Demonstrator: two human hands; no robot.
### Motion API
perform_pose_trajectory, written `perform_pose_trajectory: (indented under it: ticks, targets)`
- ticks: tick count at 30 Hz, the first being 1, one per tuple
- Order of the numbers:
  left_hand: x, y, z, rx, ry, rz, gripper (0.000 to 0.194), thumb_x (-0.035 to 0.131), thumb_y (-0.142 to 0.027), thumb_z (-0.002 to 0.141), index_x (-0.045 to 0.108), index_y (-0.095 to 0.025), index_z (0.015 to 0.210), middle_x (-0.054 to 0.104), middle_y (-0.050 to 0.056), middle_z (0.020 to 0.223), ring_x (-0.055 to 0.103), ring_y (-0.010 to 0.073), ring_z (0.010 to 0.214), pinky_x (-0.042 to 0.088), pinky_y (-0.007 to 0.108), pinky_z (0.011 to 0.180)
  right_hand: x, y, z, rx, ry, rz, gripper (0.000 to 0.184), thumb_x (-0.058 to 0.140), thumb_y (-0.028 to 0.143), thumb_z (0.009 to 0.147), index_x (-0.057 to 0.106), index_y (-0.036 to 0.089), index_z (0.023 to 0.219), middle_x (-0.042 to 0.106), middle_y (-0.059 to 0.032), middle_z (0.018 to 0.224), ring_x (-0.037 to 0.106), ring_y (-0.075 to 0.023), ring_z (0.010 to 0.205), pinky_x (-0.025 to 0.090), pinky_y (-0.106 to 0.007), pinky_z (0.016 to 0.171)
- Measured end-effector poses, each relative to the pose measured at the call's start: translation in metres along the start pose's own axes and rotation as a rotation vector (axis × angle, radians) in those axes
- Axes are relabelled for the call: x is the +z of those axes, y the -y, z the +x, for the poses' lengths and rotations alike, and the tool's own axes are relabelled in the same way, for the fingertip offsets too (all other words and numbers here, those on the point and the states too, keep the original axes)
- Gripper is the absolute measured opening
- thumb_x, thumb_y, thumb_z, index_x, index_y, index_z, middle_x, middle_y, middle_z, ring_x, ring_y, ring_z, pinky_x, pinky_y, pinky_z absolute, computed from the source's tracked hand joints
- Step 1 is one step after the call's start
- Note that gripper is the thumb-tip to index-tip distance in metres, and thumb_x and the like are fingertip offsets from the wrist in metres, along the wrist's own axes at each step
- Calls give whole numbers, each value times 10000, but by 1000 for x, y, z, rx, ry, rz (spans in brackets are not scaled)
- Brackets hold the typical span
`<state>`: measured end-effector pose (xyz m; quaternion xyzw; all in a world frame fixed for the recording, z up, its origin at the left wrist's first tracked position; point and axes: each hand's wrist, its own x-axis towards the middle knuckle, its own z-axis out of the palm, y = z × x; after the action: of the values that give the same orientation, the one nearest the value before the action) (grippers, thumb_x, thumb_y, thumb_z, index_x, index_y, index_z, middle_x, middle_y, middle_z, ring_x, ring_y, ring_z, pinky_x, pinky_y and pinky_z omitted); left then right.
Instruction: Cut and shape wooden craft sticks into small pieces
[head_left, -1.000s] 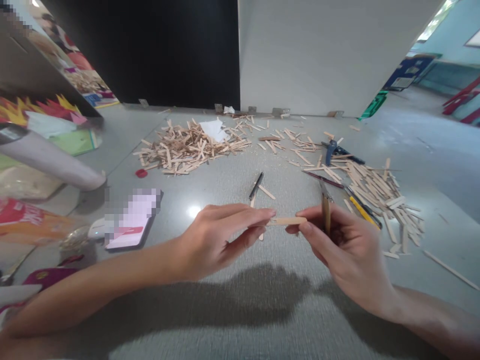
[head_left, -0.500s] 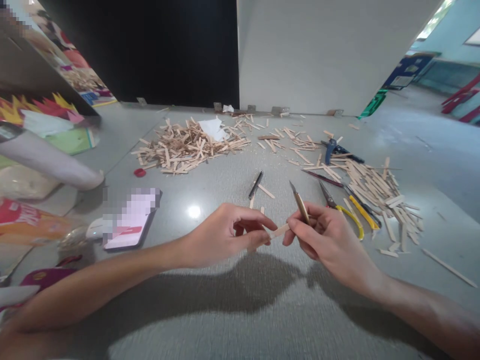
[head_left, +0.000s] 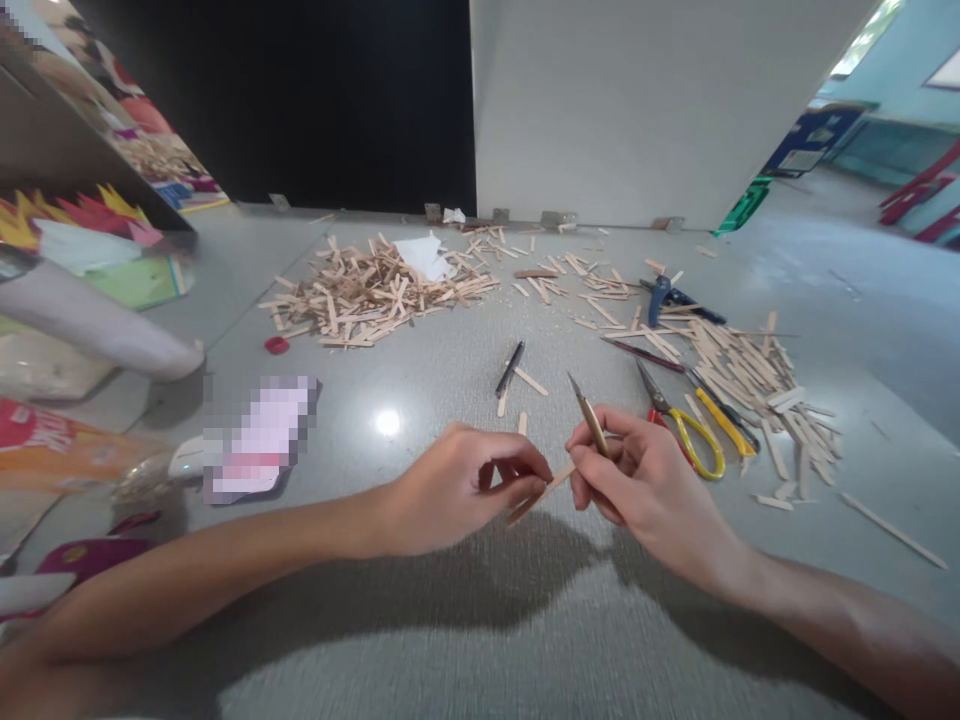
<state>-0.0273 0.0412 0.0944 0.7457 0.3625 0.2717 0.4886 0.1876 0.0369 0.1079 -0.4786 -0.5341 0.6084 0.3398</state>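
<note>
My left hand (head_left: 469,490) is closed, its thumb and fingertips pinching a flat wooden craft stick (head_left: 559,478). The stick slants, its lower end showing below my left fingers. My right hand (head_left: 645,480) grips the stick's upper end between thumb and finger. That same hand also holds a craft knife (head_left: 594,422) with a brass-coloured handle, its blade pointing up and away from the stick. Just beyond the hands lie a black pen (head_left: 510,368) and a few loose sticks. Scissors (head_left: 694,440) with yellow and red handles rest right of my right hand.
A large heap of wooden sticks (head_left: 367,295) with white paper (head_left: 424,258) lies at the back. More sticks (head_left: 742,375) are at right, near blue-handled pliers (head_left: 660,300) and a yellow cutter (head_left: 727,420). A phone (head_left: 262,440) lies at left. Upright panels (head_left: 645,110) bound the back.
The craft knife has swung from behind my right hand's fingers to upright, uncovering the scissors. Both hands moved slightly left, and the stick turned from level to slanting between them.
</note>
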Motion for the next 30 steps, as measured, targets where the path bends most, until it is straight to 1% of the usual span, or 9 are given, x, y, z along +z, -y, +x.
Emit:
perform_pose_trajectory:
  ticks: [3, 6, 9, 12, 16, 20, 24, 30]
  targets:
    - [1, 2, 0, 63, -21, 45, 150, 624, -180, 1026, 731, -162, 922, 647, -58, 643, 552, 67, 561, 410, 159, 553, 1, 0, -1, -12, 2, -1, 217, 727, 354, 869, 564, 221, 816, 645, 39, 540, 339, -52, 406, 235, -195, 390]
    - [3, 4, -2, 143, -52, 148, 172, 597, -186, 1054, 709, -169, 925, 655, -53, 662, 548, 69, 549, 418, 164, 555, 1, 0, -2, -32, -6, -24, 206, 714, 344, 879, 564, 221, 810, 658, 31, 550, 349, -55, 410, 246, -197, 388]
    - [4, 8, -5, 258, -89, 282, 177, 563, -169, 1072, 679, -173, 939, 701, -32, 720, 582, 76, 559, 417, 170, 546, 3, -1, -4, -48, -5, -46, 195, 705, 332, 881, 568, 220, 797, 658, 28, 549, 359, -58, 414, 249, -197, 386]
    - [5, 12, -6, 381, -120, 398, 178, 533, -148, 1083, 647, -176, 950, 734, -11, 767, 645, 98, 612, 460, 186, 584, 5, -2, -5, -56, -5, -50, 185, 715, 298, 865, 566, 223, 786, 666, 26, 552, 368, -58, 418, 249, -196, 386]
    - [5, 16, -7, 508, -120, 536, 171, 496, -105, 1071, 602, -182, 961, 735, -1, 779, 655, 122, 613, 475, 226, 588, 6, -3, -5, -71, 7, -63, 198, 707, 309, 884, 559, 231, 778, 665, 26, 554, 366, -63, 423, 242, -207, 391]
    - [4, 15, -8, 531, -78, 629, 172, 479, -60, 1035, 569, -189, 964, 722, 2, 790, 641, 132, 596, 457, 251, 562, 7, -5, -4, -88, 16, -77, 214, 680, 324, 922, 546, 239, 779, 663, 28, 561, 375, -68, 433, 252, -218, 405]
    - [6, 13, -11, 528, -70, 683, 173, 484, -35, 1005, 533, -193, 956, 688, -6, 776, 618, 131, 583, 433, 260, 546, 7, -7, -5, -105, 23, -77, 204, 662, 317, 935, 545, 238, 789, 652, 38, 566, 377, -67, 442, 253, -215, 408]
    - [9, 13, -13, 485, -43, 741, 200, 498, -21, 964, 475, -219, 960, 657, -22, 753, 592, 140, 553, 412, 274, 518, 8, -8, -5, -100, 47, -86, 183, 663, 309, 931, 559, 228, 804, 630, 43, 591, 401, -72, 478, 283, -204, 432]
